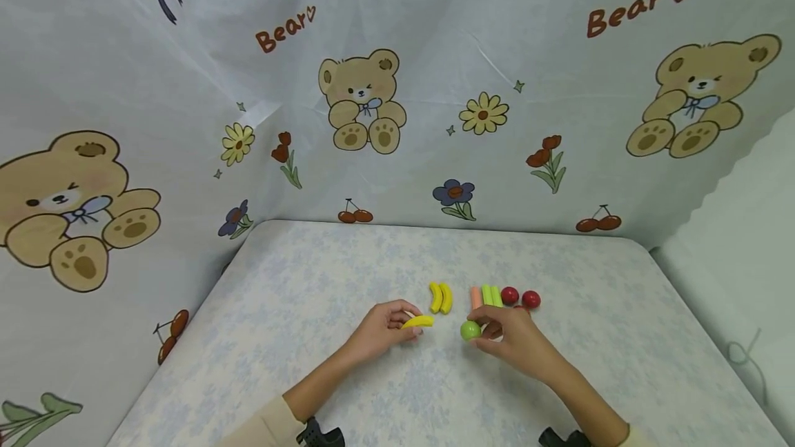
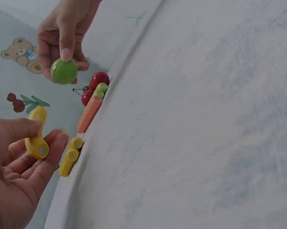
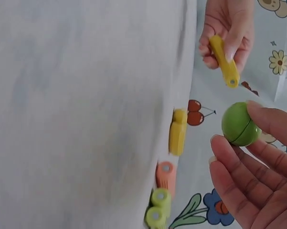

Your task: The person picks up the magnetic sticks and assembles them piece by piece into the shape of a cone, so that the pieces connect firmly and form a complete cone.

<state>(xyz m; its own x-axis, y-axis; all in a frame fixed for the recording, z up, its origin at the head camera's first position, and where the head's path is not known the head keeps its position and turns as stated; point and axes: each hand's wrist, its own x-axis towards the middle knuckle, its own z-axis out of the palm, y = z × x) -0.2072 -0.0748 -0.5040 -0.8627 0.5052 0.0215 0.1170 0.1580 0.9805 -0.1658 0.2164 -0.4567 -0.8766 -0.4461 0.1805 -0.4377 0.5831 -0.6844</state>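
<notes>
My left hand pinches a small yellow toy banana between thumb and fingers, held over the table. In the left wrist view the flat end of this banana has a pale round spot. My right hand holds a green ball between thumb and fingertips. A dark seam line runs around the ball in the right wrist view. Both hands are in front of a row of toys, a short gap apart.
Two more yellow bananas lie side by side on the table. To their right are an orange stick, two light green sticks and red balls, one partly hidden by my right hand. A bear-print curtain hangs behind.
</notes>
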